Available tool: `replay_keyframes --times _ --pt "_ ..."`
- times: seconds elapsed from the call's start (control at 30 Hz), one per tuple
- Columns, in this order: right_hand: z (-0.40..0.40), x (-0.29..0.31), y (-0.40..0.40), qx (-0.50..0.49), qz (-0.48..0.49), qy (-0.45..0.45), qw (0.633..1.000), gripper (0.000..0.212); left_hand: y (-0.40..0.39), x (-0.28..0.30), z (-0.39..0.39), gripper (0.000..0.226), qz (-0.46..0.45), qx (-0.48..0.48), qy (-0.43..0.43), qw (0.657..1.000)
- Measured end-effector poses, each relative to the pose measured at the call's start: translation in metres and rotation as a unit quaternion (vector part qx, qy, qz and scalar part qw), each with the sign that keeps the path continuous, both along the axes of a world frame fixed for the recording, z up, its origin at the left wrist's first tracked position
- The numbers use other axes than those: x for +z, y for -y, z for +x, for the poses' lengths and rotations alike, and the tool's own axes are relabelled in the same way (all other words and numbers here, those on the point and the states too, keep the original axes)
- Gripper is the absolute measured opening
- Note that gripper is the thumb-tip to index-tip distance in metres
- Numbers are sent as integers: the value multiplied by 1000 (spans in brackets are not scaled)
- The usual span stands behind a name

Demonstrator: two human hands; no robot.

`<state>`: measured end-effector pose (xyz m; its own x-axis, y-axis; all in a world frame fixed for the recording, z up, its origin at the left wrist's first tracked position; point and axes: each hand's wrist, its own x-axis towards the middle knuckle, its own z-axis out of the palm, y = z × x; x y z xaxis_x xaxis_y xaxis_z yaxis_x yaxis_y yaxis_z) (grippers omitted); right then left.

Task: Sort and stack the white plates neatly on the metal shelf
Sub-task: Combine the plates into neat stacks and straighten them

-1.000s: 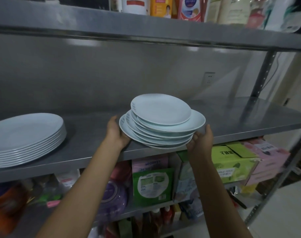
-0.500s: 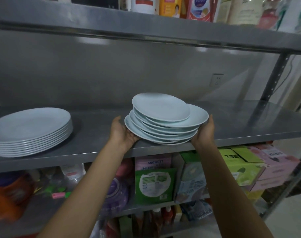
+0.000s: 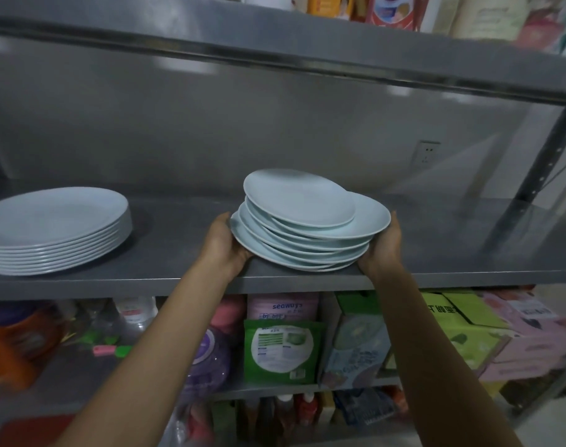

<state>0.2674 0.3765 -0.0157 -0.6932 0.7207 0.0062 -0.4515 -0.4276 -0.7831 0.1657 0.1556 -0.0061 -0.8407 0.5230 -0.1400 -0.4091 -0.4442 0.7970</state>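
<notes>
Left hand (image 3: 225, 245) and right hand (image 3: 383, 250) cupping opposite sides of uneven stack of small round white plates (image 3: 307, 221), fingers curling under rims, likely steadying skewed pile. Stack sitting at front edge of grey metal shelf (image 3: 178, 253); neater stack of large white plates (image 3: 54, 225) resting well apart at left.

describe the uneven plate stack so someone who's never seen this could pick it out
Look at the middle metal shelf, the bare one beneath the shelf of bottles. Near its front centre sits the uneven plate stack, held between the left hand and right hand. Unlike the tidy plate stack at far left, its plates sit offset.
</notes>
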Motion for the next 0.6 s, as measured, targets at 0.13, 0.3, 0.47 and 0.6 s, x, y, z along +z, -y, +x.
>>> replay_keyframes --times 0.13,0.3,0.47,0.6 --pt "-4 -3 -12 18 25 11 999 64 -4 -6 0 37 -22 18 -19 999" --pt "-5 -5 -20 26 34 25 999 61 -3 -7 5 35 -16 12 -29 999" --pt "10 0 -22 29 39 37 998 61 -3 -9 0 48 -23 32 -25 999" --pt "22 5 -16 -54 107 97 988 60 -6 -17 -13 70 -125 98 -84 984"
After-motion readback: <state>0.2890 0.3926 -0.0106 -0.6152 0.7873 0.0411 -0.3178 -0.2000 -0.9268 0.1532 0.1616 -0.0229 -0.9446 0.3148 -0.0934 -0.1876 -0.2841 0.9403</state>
